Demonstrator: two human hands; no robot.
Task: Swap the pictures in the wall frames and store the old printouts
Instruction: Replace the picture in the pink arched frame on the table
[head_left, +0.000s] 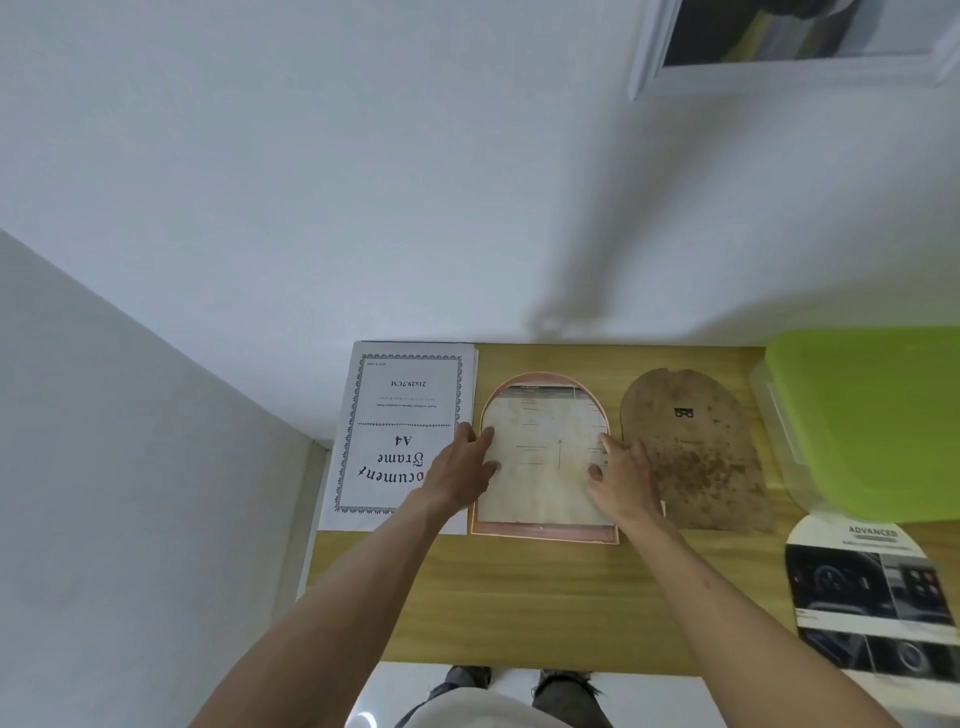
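Both hands are down on the arched frame (545, 535), which lies face down on the wooden table (519, 597) between them. The left hand (460, 470) rests on the left edge of the pale printout (543, 467) sitting in the frame's opening, fingers spread and fairly straight. The right hand (621, 475) presses the right edge, fingertips bent onto the sheet. Whether either hand pinches the paper or only presses it, I cannot tell.

Just right of the right hand lies the brown arched backing board (691, 452), off the frame, its hanger facing up. Just left of the left hand, partly under the wrist, is the A4 document frame insert (405, 431). Well right of the right hand sits a clear box with a green lid (862, 415), and nearer the person on that side an arch-cut car printout (872, 597) hangs over the table edge.

Risks, as I judge them: the sheet fits closely in the arch, so lifting from one side only could crease or tear it. Uneven pressure could slide the frame towards the insert, or strain any glass under the sheet. A sweep of the right forearm could knock the overhanging car printout to the floor
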